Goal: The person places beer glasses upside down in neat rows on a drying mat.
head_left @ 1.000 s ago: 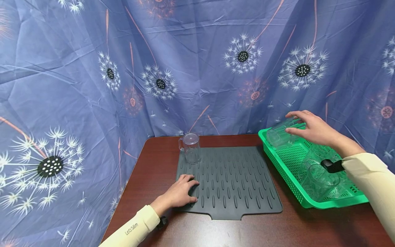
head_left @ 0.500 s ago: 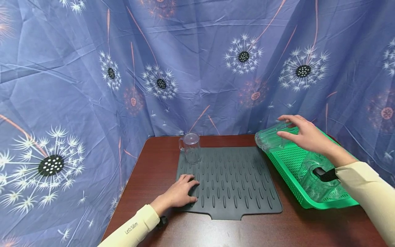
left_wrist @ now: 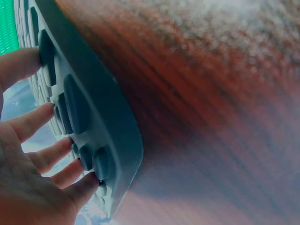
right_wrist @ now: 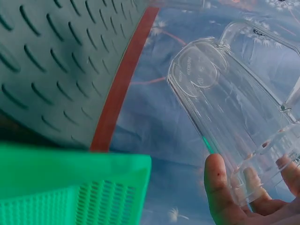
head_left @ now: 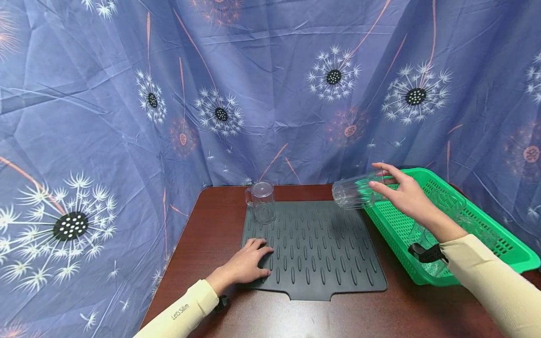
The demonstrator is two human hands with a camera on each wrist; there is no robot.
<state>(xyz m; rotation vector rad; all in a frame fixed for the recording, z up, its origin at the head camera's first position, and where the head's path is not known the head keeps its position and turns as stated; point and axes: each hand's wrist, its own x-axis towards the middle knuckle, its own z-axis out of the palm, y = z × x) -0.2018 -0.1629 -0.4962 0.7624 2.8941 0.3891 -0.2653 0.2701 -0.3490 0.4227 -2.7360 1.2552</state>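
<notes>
My right hand (head_left: pixel 406 195) holds a clear mug (head_left: pixel 351 193) by its mouth end, thumb and fingers round it. The mug lies tilted in the air over the back right corner of the dark grey ribbed mat (head_left: pixel 313 256). In the right wrist view its base points away from the palm, and its handle (right_wrist: pixel 269 29) is on the upper right side. A second clear mug (head_left: pixel 264 206) stands upside down on the mat's back left corner, handle to the left. My left hand (head_left: pixel 246 264) rests with spread fingers on the mat's front left edge; the left wrist view shows fingertips among the ribs.
A green plastic basket (head_left: pixel 390 244) stands right of the mat, with several clear mugs (head_left: pixel 450 202) in it, partly behind my right forearm. Brown tabletop (head_left: pixel 203 234) surrounds the mat. A blue dandelion-print curtain (head_left: pixel 270 117) hangs behind and at the left.
My right hand has carried the clear mug leftward, from over the basket's back left corner to over the mat, and it now lies nearer level. The left hand has stayed still.
</notes>
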